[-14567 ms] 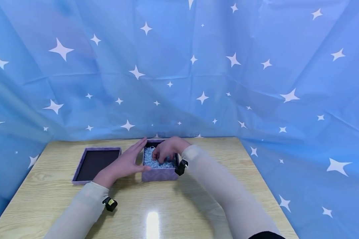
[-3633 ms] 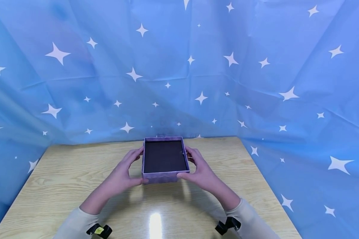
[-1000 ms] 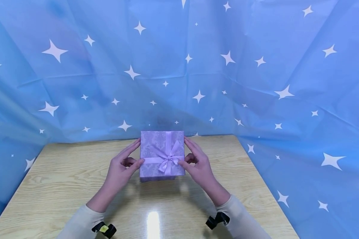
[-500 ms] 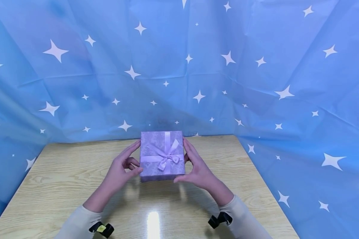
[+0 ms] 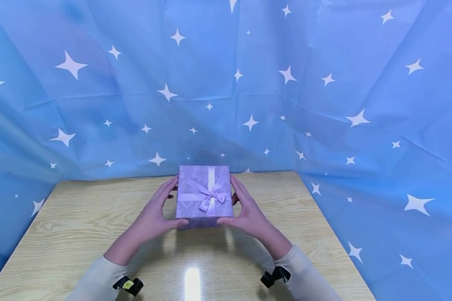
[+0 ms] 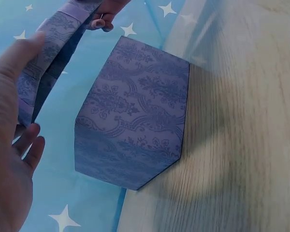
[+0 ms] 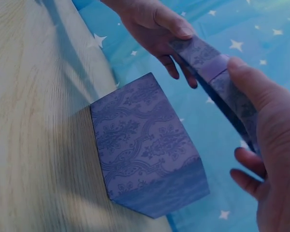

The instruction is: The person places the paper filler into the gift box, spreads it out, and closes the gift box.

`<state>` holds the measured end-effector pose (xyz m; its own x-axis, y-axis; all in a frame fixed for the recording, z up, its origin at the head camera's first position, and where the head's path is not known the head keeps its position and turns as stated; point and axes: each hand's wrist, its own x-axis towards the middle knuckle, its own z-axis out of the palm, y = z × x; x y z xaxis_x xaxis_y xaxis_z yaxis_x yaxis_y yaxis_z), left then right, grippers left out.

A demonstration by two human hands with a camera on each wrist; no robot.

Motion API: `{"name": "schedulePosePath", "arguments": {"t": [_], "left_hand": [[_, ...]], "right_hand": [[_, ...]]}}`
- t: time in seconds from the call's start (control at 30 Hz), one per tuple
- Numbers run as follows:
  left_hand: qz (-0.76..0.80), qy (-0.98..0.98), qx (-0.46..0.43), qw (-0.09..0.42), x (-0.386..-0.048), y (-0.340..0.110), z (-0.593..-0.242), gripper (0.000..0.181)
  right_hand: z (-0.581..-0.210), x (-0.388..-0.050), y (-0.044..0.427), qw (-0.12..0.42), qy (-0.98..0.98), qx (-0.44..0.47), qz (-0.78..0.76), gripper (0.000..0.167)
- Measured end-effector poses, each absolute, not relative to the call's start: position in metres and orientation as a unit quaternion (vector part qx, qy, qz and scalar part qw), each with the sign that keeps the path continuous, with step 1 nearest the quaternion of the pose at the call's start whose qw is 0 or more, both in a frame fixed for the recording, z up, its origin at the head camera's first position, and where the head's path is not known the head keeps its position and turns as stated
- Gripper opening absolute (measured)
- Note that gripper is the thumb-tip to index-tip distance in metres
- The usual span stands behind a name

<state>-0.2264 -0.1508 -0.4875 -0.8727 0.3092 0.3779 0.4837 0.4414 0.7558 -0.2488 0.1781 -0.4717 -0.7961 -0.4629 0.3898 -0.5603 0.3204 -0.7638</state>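
A purple patterned box lid [image 5: 190,175], bow side up, is held between both hands over its box. The left hand [image 5: 154,213] grips the lid's left side, its thumb on the front rim. My right hand [image 5: 250,213] grips the right side the same way. Below the lid, the matching box base [image 6: 135,96] stands on the table, also seen as the box base [image 7: 140,140] in the right wrist view. Both wrist views show a gap between lid and base. A lilac ribbon bow [image 5: 211,196] sits on the lid's top. The inside of the base is hidden.
The wood-grain table [image 5: 79,221] extends around the box on both sides and in front. Behind it hangs a blue curtain [image 5: 226,138] with white stars, close to the table's back edge.
Earlier the lid lay inside up at left while the right hand reached into shredded paper in the base. Since then the lid was lifted over, turned bow side up; thumbs moved to its front rim.
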Motion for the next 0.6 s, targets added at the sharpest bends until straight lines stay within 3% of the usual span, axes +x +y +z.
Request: {"name": "schedulePosePath", "arguments": {"t": [0.23,0.6], "left_hand": [[-0.459,-0.862,-0.204,0.072,-0.238,-0.154,-0.491,0.121],[-0.458,-0.867,-0.187,0.059,-0.252,-0.162,-0.509,0.118]], "right_hand": [[-0.477,-0.267,0.175,0.043,-0.831,0.305,0.464,0.123],[-0.492,-0.287,0.166,0.001,-0.839,0.282,0.465,0.117]]}}
